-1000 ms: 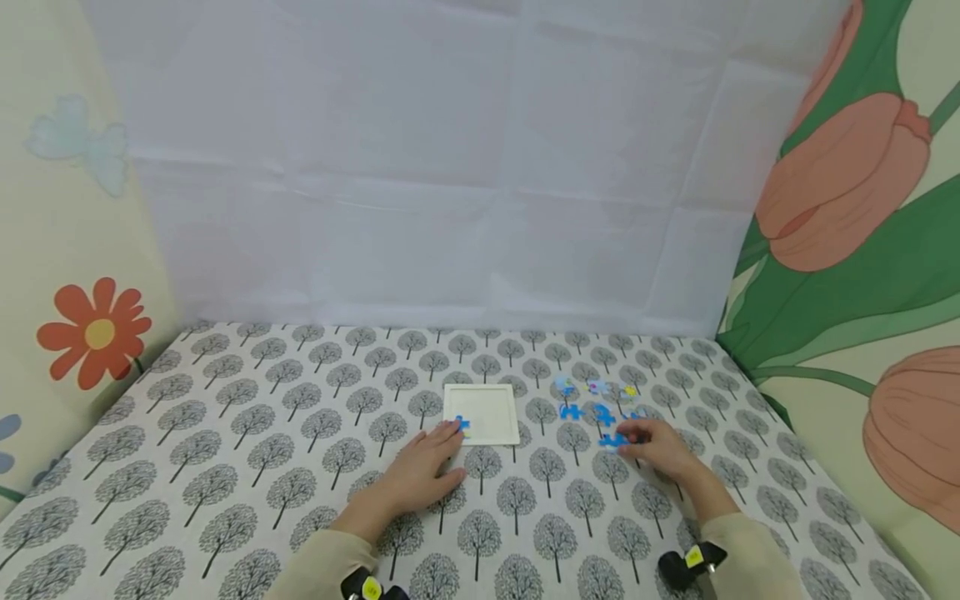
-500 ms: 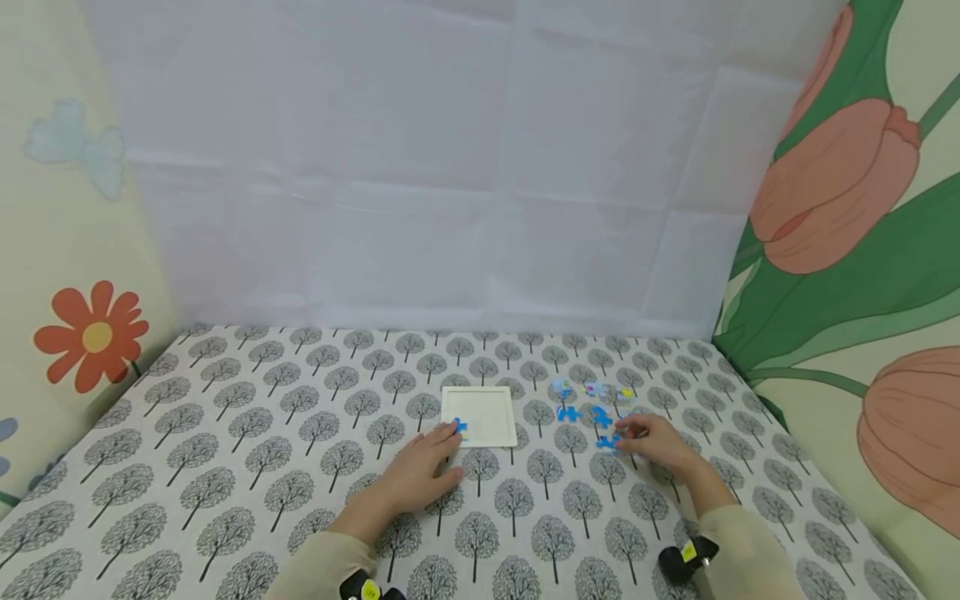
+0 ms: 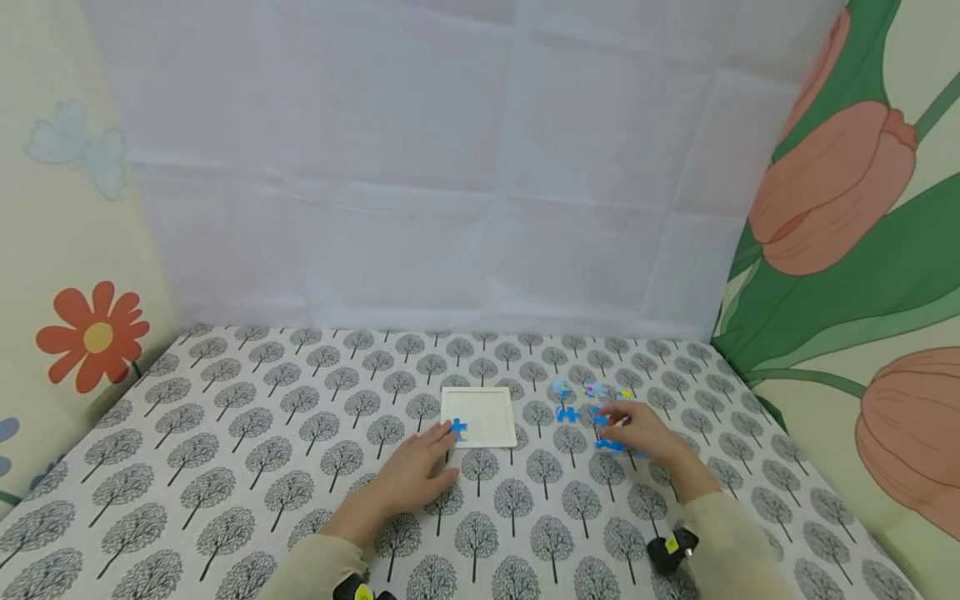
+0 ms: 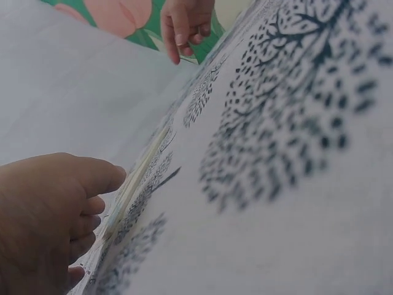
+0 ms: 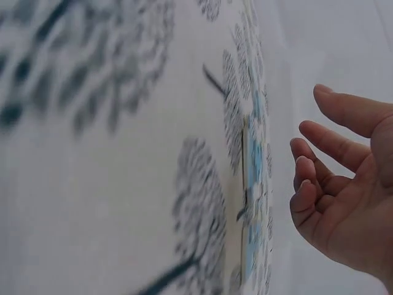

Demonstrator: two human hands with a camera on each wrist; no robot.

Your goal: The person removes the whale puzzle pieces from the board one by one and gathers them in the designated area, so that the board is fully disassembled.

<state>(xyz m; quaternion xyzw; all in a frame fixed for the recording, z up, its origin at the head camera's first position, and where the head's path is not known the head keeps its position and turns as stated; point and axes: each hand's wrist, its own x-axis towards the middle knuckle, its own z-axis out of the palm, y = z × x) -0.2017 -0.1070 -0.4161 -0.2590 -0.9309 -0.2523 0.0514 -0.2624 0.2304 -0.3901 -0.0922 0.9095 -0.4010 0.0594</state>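
A square white puzzle tray [image 3: 491,411] lies flat on the cloth in the head view. One blue jigsaw piece [image 3: 458,426] sits at its lower left. My left hand [image 3: 411,477] rests by that corner, fingertips touching the tray's edge beside the piece. My right hand [image 3: 643,432] hovers over the loose jigsaw pieces, nearest a blue piece [image 3: 597,417] partly behind its fingers. In the right wrist view the right hand [image 5: 344,178] has thumb and index finger apart with nothing between them. Another blue piece [image 3: 611,446] lies just below that hand.
More loose pieces lie around: a blue one [image 3: 567,414], a pale blue one [image 3: 561,387], a light multicoloured one [image 3: 594,389] and a yellow-marked one [image 3: 625,393]. A tree-print cloth [image 3: 300,417] covers the table. A white sheet [image 3: 420,208] hangs behind it.
My right hand has moved slightly left and up over the loose pieces, away from the lowest blue one. My left hand stays nearly still by the tray.
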